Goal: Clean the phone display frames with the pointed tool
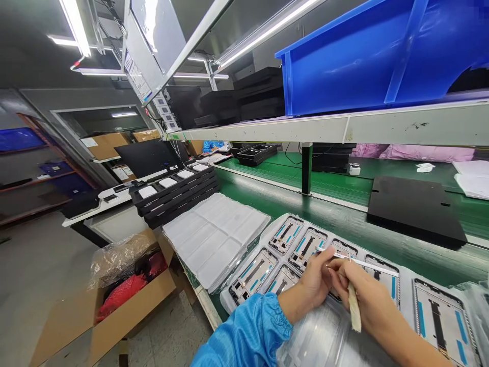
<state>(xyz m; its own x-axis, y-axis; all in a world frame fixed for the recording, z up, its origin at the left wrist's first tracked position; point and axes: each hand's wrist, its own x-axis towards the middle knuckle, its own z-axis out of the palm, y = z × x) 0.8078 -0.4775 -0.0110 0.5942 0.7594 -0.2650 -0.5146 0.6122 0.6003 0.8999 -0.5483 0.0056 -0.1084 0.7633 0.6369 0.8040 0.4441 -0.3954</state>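
My left hand (315,278), in a blue sleeve (248,329), is closed around a thin, pale-edged flat piece (376,266) seen nearly edge-on, perhaps a phone frame. Close beside it, my right hand (357,283) grips a slim tool (355,308) with a cream, cloth-like wrapped end pointing down. The fingertips of both hands meet at the flat piece and hide its middle. Beneath them lies a clear plastic tray (263,239) of several phone frames (286,234), each with a dark flex strip and blue tabs. A clear plastic tray (313,331) sits nearest me.
Stacked white trays (216,232) lie to the left on the green bench (263,191). Behind them are black foam trays (175,191). A black foam block (414,206) rests back right. Overhead runs a shelf (382,125) bearing a blue bin (355,61). An open carton (133,300) stands on the floor.
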